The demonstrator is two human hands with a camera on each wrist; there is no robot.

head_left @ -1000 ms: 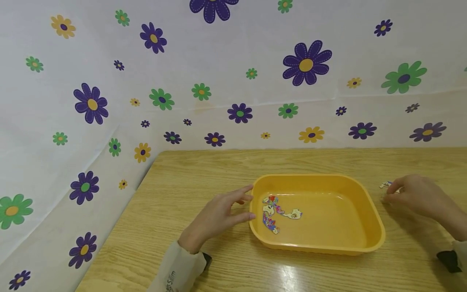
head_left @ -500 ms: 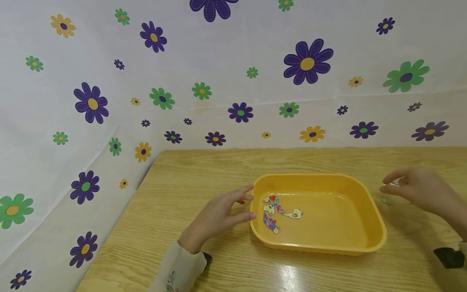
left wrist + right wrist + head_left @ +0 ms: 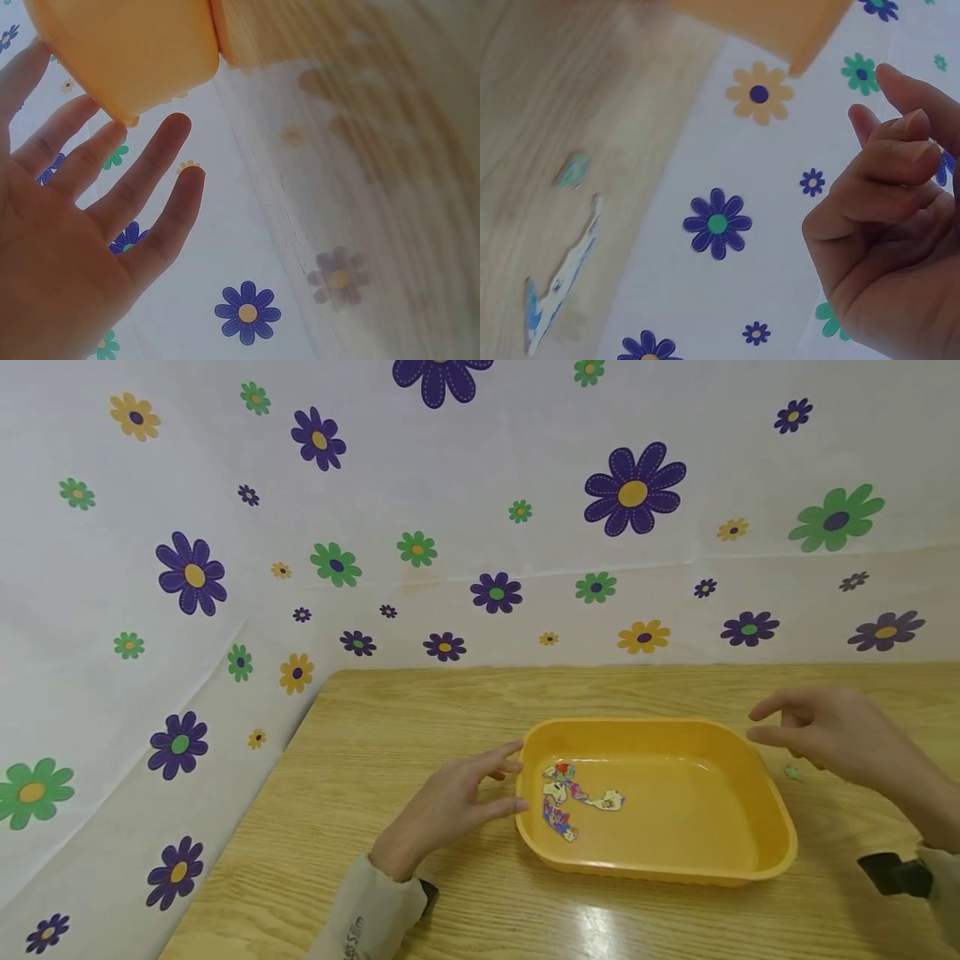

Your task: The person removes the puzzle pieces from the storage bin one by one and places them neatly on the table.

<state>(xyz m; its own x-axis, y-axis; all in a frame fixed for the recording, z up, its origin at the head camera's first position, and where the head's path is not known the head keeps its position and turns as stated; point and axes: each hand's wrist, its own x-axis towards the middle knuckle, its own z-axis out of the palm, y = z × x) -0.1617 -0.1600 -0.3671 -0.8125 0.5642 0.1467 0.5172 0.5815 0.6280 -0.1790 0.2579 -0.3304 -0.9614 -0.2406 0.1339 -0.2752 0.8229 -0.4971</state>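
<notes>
Yellow rectangular plastic tray point(image 3: 682, 818) could slide if the relaxed left hand point(image 3: 444, 799) (touching it) pushes; loosely curled right hand point(image 3: 847, 735) looks empty.

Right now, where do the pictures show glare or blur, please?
Head view: white glare on the table, nearer the viewer than the yellow tray; left wrist view: table streaky and washed out; right wrist view: tray edge soft at the top, greenish piece slightly blurred.
</notes>
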